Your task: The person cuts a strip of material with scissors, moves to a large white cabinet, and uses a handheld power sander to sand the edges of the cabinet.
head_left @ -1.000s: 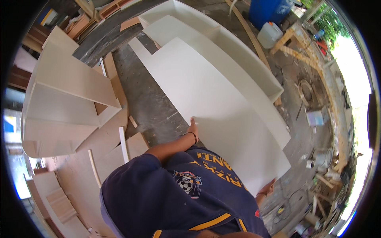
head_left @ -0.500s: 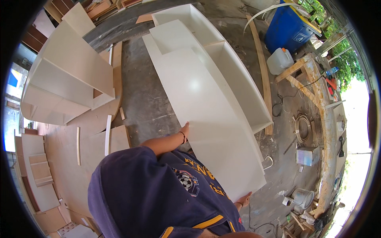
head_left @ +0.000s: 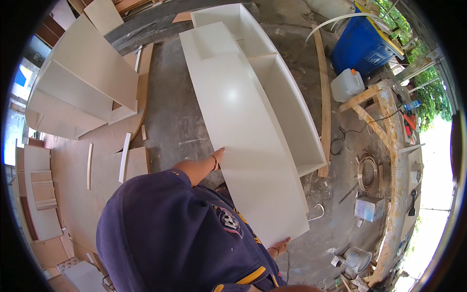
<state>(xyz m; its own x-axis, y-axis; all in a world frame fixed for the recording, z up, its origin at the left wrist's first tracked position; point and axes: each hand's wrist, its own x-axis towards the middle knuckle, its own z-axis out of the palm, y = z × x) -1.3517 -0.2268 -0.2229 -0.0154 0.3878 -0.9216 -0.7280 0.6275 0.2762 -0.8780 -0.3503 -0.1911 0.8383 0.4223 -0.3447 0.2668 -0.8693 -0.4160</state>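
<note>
A long white panel [head_left: 243, 131] lies at a slant in front of me, its far part beside and partly over an open white cabinet frame [head_left: 287, 104]. My left hand [head_left: 219, 156] is closed on the panel's left long edge, around the middle of its length. At the near short end, my right hand [head_left: 279, 246] grips the edge close to the corner. The undersides of the panel and most of the fingers are hidden. A faint step along the near right edge hints at a second board beneath, but I cannot tell for certain.
A pale cabinet [head_left: 92, 78] stands left on brown board sheets, with white strips [head_left: 125, 158] nearby. A wooden plank [head_left: 325, 107] lies right of the open frame. Beyond are a blue bin [head_left: 362, 44], white jerrycan [head_left: 347, 85], coiled hose [head_left: 367, 173] and workbench [head_left: 386, 209].
At the panel's far end, a stepped, offset outline now looks lined up. Both hands keep their hold on the edges. The whole view has shifted slightly.
</note>
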